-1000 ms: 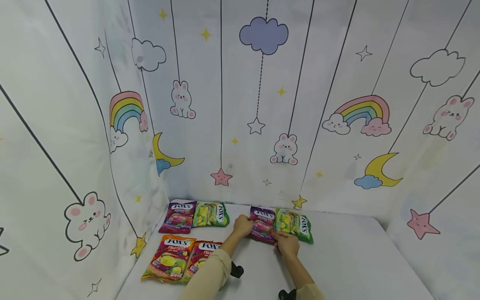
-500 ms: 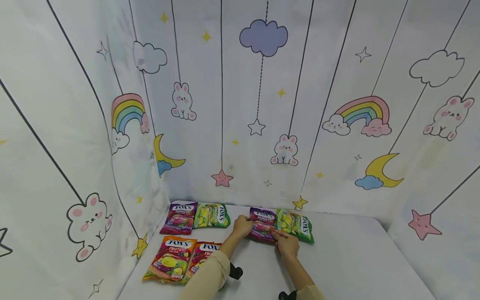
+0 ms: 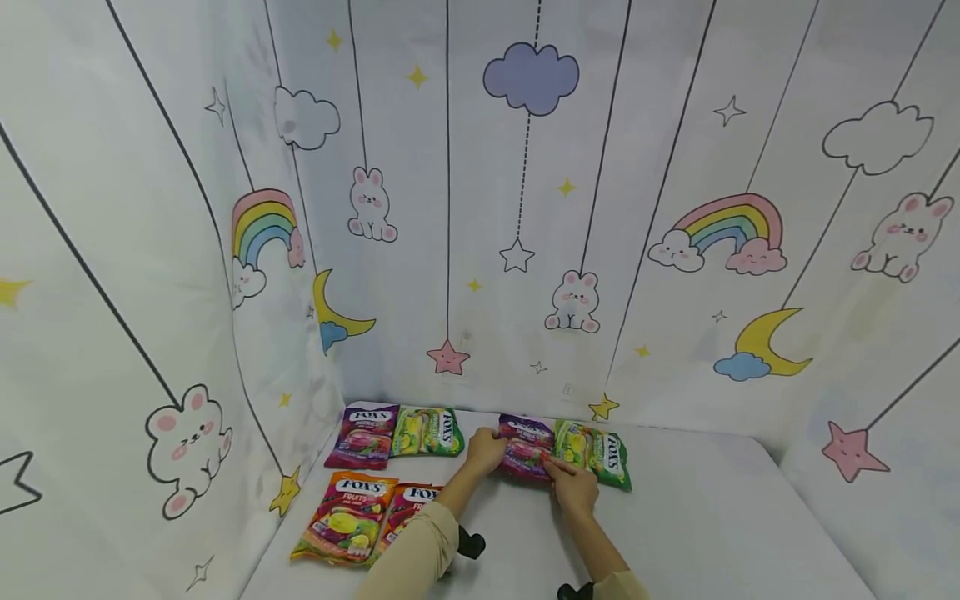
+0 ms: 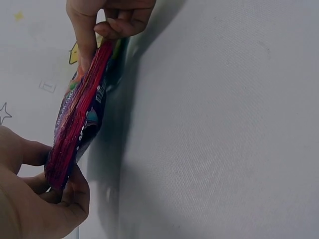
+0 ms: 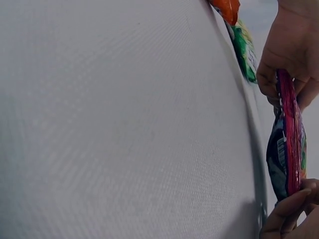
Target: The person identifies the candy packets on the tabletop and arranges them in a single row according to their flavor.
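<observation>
Left hand (image 3: 485, 451) and right hand (image 3: 573, 487) apparently both pinch the purple candy bag (image 3: 525, 446).

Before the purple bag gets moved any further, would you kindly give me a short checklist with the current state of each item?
1. Left hand grips the purple bag at its left edge: ok.
2. Right hand pinches the bag's near right edge: ok.
3. Bag lifted off the table: cannot tell; the wrist views show it on edge between both hands.
4. Green bag apart from the purple one: not ok, they touch or overlap.
5. Bare table to the right of the green bag: ok.
6. Bag sealed and undamaged: cannot tell.
</observation>
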The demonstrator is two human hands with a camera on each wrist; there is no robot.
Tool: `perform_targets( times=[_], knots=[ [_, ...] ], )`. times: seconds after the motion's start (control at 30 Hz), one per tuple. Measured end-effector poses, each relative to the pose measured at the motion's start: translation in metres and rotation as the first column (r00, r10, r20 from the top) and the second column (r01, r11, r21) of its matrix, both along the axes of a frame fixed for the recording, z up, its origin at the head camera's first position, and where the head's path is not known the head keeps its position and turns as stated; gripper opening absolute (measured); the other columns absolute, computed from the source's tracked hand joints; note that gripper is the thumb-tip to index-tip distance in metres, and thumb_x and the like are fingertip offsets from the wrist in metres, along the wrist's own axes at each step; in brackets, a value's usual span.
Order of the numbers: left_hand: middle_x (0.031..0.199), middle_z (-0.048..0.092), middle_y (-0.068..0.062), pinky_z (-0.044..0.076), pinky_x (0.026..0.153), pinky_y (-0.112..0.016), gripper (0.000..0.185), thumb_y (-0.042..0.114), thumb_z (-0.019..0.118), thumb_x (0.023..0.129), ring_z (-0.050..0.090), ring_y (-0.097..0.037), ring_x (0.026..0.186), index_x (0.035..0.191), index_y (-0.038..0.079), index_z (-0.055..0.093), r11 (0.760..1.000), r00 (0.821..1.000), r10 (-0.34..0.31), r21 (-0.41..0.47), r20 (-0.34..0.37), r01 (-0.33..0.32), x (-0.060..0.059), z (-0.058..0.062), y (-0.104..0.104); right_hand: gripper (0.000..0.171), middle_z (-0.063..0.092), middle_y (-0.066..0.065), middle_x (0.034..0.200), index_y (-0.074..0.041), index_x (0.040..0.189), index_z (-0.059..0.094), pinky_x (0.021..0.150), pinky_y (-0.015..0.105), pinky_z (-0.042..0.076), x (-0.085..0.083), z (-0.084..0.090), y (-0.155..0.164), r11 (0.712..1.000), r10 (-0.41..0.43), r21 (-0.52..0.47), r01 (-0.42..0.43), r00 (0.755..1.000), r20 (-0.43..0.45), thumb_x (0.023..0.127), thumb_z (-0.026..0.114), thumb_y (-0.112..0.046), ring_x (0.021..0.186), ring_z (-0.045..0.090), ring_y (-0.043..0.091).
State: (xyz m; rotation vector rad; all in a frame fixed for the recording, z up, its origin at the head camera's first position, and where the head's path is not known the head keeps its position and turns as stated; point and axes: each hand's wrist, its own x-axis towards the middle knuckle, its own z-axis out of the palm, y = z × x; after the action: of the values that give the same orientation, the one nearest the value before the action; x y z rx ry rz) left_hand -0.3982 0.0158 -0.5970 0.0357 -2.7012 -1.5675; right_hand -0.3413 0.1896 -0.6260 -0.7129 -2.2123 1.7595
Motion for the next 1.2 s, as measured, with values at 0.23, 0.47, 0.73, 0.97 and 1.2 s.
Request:
perform_targets(
  times=[0.23, 0.47, 0.73, 0.97, 1.2],
  knots=[
    [0.098, 0.072, -0.016, 0.057, 0.077, -0.040, 0.033, 0.014, 0.064, 0.098, 0.065, -0.024, 0.086, 0.117, -0.011, 0.070, 0.999, 1.000, -0.002, 0.033, -0.006, 0.002, 0.004, 0.006, 0.000, 0.023, 0.073, 0.019, 0.125, -0.014, 0.108, 0.083, 0.089, 0.045, 0.052, 0.003, 0.006, 0.000, 0.998, 0.029, 0.062, -0.027, 0.999, -0.027, 0.093, 0.080, -0.031, 0.115, 0.062, 0.036],
    [0.103, 0.072, -0.018, 0.057, 0.083, -0.041, 0.036, 0.015, 0.064, 0.098, 0.066, -0.025, 0.091, 0.122, -0.011, 0.068, 0.999, 1.000, 0.019, 0.049, 0.000, -0.019, 0.009, 0.014, 0.000, 0.026, 0.072, 0.020, 0.124, -0.011, 0.112, 0.082, 0.106, 0.056, 0.042, 0.006, 0.011, 0.003, 0.995, 0.062, 0.079, -0.055, 0.995, -0.082, 0.095, 0.079, -0.031, 0.132, 0.055, 0.042],
    [0.115, 0.071, -0.022, 0.056, 0.093, -0.049, 0.041, 0.019, 0.066, 0.098, 0.067, -0.032, 0.104, 0.127, -0.010, 0.066, 0.996, 1.000, -0.010, 0.087, 0.000, 0.010, 0.020, 0.026, -0.006, 0.026, 0.078, 0.006, 0.090, -0.010, 0.111, 0.082, 0.053, 0.026, 0.045, 0.013, 0.016, 0.004, 0.997, 0.070, 0.052, -0.064, 0.991, -0.117, 0.095, 0.079, -0.030, 0.066, 0.060, 0.017],
    [0.116, 0.071, -0.021, 0.054, 0.097, -0.051, 0.037, 0.018, 0.067, 0.098, 0.066, -0.032, 0.106, 0.124, -0.008, 0.068, 0.992, 1.000, -0.010, 0.124, -0.009, 0.012, 0.026, 0.034, -0.012, 0.023, 0.077, 0.004, 0.090, -0.010, 0.111, 0.082, 0.051, 0.026, 0.042, 0.016, 0.023, 0.001, 0.997, 0.072, -0.004, -0.073, 0.988, -0.136, 0.095, 0.079, -0.026, 0.063, 0.056, 0.014],
    [0.113, 0.071, -0.018, 0.054, 0.094, -0.049, 0.036, 0.018, 0.066, 0.099, 0.066, -0.029, 0.103, 0.123, -0.008, 0.069, 0.990, 0.999, -0.042, 0.137, -0.013, 0.043, 0.030, 0.039, -0.017, 0.026, 0.078, 0.006, 0.097, -0.011, 0.111, 0.082, 0.053, 0.025, 0.045, 0.021, 0.027, 0.000, 0.997, 0.075, -0.003, -0.076, 0.986, -0.146, 0.095, 0.079, -0.030, 0.066, 0.058, 0.014]
  ],
)
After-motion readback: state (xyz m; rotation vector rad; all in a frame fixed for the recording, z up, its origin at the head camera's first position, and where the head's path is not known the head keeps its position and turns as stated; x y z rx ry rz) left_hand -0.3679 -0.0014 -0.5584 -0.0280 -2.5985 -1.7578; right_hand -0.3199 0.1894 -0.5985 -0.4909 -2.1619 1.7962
